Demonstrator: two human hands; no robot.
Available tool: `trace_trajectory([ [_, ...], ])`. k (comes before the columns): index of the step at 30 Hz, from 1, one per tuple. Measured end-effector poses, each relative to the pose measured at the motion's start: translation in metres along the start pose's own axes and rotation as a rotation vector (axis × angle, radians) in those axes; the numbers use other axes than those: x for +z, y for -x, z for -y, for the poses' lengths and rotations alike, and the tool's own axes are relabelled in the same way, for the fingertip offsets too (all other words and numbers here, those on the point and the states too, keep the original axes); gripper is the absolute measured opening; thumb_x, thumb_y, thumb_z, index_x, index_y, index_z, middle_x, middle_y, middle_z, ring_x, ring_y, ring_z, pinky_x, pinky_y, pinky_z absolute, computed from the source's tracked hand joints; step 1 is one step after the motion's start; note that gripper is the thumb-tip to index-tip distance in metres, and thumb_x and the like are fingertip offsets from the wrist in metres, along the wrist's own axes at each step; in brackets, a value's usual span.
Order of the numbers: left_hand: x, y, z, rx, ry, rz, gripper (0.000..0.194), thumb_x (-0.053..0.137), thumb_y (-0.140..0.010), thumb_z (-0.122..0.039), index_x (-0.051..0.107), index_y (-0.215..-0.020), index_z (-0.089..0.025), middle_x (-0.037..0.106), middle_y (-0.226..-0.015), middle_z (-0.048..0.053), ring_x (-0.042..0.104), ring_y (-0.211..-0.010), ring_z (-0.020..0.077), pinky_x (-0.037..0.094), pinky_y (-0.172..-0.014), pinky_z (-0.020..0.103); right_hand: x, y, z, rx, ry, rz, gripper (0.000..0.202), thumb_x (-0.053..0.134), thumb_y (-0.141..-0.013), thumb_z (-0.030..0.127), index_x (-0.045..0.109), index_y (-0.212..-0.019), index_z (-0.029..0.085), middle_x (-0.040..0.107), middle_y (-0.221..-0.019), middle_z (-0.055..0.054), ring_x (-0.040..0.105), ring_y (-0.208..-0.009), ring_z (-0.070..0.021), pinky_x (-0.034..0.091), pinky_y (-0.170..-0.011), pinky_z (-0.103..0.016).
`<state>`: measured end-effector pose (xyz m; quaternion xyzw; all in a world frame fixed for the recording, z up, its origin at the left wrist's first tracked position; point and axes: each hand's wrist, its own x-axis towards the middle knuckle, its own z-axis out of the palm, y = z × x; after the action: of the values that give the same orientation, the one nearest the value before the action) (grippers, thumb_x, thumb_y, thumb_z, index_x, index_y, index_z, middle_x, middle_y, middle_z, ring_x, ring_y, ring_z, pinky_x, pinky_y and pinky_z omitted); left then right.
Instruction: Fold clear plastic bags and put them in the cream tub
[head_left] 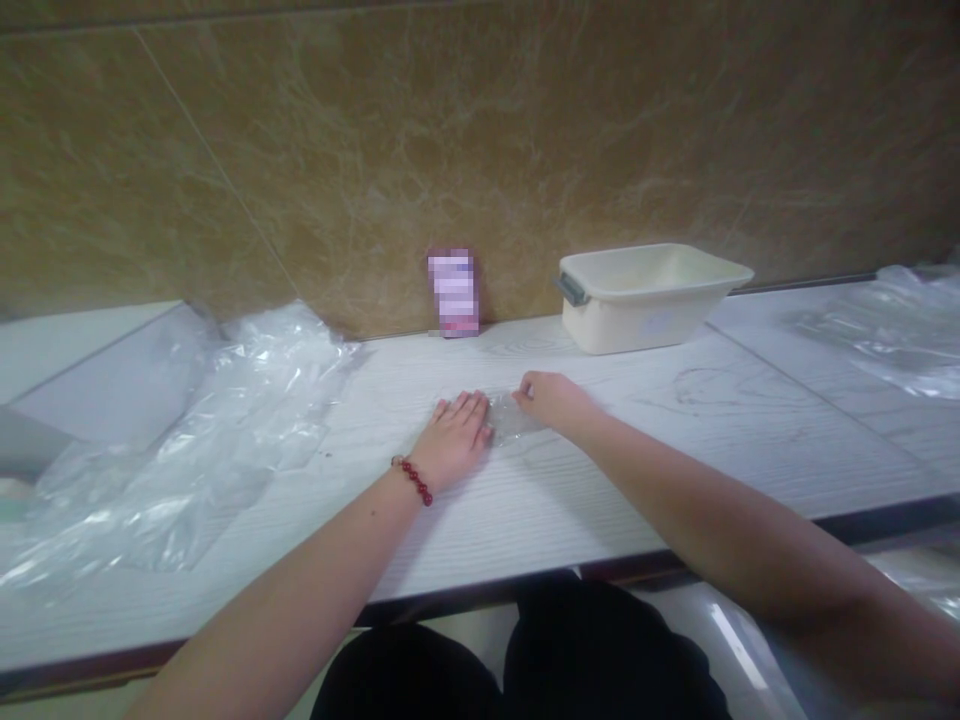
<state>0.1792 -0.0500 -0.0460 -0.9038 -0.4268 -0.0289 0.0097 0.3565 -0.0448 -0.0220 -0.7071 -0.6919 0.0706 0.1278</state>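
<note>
A small clear plastic bag (514,424) lies flat on the white wood-grain table (600,480). My left hand (456,438) rests palm down on the bag's left part, fingers stretched out, with a red bead bracelet (413,480) at the wrist. At the right end of the bag, my right hand (553,397) has its thumb and forefinger pinched together on the plastic. What lies under my left palm is hidden.
Crumpled clear plastic bags (217,440) cover the left of the table, beside a white box (97,370). A cream bin (637,320) with a grey handle stands at the back right. A blurred-out phone-like item (454,292) leans on the marbled wall. More plastic (900,325) lies far right.
</note>
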Motion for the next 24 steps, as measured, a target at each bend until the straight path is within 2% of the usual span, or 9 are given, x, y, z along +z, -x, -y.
trace_trajectory([
  [2, 0.0, 0.001, 0.001, 0.008, -0.019, -0.016, 0.049, 0.017, -0.085, -0.034, 0.027, -0.127, -0.011, 0.026, -0.134, 0.008, 0.02, -0.123, 0.0214, 0.018, -0.099, 0.042, -0.005, 0.005, 0.006, -0.066, 0.014, -0.14, 0.03, 0.038, -0.079, 0.035, 0.055, -0.094, 0.016, 0.06, -0.09, -0.009, 0.053, -0.086, -0.0198, 0.038, -0.073, -0.029],
  [4, 0.0, 0.002, 0.0, 0.03, -0.038, -0.045, 0.048, 0.018, -0.085, -0.033, 0.029, -0.126, -0.011, 0.027, -0.133, 0.009, 0.021, -0.122, 0.0224, 0.018, -0.098, 0.044, -0.005, 0.012, 0.015, -0.216, 0.001, -0.24, 0.034, 0.032, -0.083, 0.031, 0.051, -0.105, 0.014, 0.056, -0.103, -0.01, 0.048, -0.098, -0.0185, 0.034, -0.083, -0.029],
  [6, 0.0, 0.003, 0.0, 0.06, -0.053, -0.065, 0.046, 0.02, -0.084, -0.031, 0.031, -0.125, -0.011, 0.029, -0.132, 0.011, 0.022, -0.122, 0.023, 0.019, -0.097, 0.044, 0.001, 0.018, 0.027, -0.362, -0.013, -0.204, 0.038, 0.026, -0.084, 0.026, 0.045, -0.114, 0.012, 0.049, -0.115, -0.009, 0.042, -0.107, -0.0168, 0.03, -0.09, -0.029],
  [9, 0.0, 0.003, 0.0, 0.062, -0.056, -0.047, 0.046, 0.023, -0.083, -0.028, 0.03, -0.126, -0.01, 0.03, -0.132, 0.012, 0.022, -0.122, 0.0227, 0.019, -0.098, 0.043, 0.02, 0.025, 0.038, -0.46, 0.013, -0.031, 0.045, 0.02, -0.085, 0.026, 0.035, -0.123, 0.006, 0.036, -0.127, -0.012, 0.032, -0.117, -0.0192, 0.024, -0.095, -0.034],
  [11, 0.0, 0.003, 0.0, 0.036, -0.052, -0.015, 0.049, 0.023, -0.082, -0.027, 0.024, -0.128, -0.01, 0.027, -0.133, 0.01, 0.02, -0.123, 0.0217, 0.018, -0.098, 0.042, 0.029, 0.028, 0.039, -0.463, 0.032, 0.045, 0.051, 0.016, -0.086, 0.032, 0.029, -0.126, 0.005, 0.028, -0.132, -0.013, 0.026, -0.12, -0.0216, 0.022, -0.097, -0.037],
  [14, -0.001, 0.002, 0.0, -0.011, -0.051, 0.022, 0.051, 0.019, -0.082, -0.028, 0.02, -0.13, -0.01, 0.022, -0.135, 0.008, 0.017, -0.124, 0.0197, 0.015, -0.099, 0.041, 0.034, 0.031, 0.032, -0.406, 0.077, 0.064, 0.059, 0.014, -0.084, 0.043, 0.024, -0.129, 0.005, 0.022, -0.134, -0.013, 0.018, -0.123, -0.0231, 0.016, -0.099, -0.04],
  [19, -0.004, 0.008, 0.004, -0.062, -0.028, 0.064, 0.054, 0.012, -0.083, -0.039, 0.02, -0.129, -0.012, 0.019, -0.136, 0.008, 0.016, -0.124, 0.0208, 0.012, -0.098, 0.047, 0.023, 0.031, 0.019, -0.311, 0.174, 0.134, 0.058, 0.012, -0.083, 0.045, 0.02, -0.131, 0.013, 0.014, -0.137, -0.008, 0.011, -0.125, -0.0218, 0.012, -0.099, -0.042],
  [24, -0.006, 0.015, 0.015, -0.08, -0.011, 0.113, 0.058, 0.008, -0.082, -0.046, 0.015, -0.131, -0.014, 0.013, -0.137, 0.007, 0.01, -0.125, 0.022, 0.009, -0.096, 0.053, 0.014, 0.027, 0.012, -0.216, 0.22, 0.255, 0.061, 0.01, -0.081, 0.049, 0.009, -0.133, 0.017, 0.004, -0.138, -0.002, 0.004, -0.126, -0.0218, 0.003, -0.096, -0.053],
])
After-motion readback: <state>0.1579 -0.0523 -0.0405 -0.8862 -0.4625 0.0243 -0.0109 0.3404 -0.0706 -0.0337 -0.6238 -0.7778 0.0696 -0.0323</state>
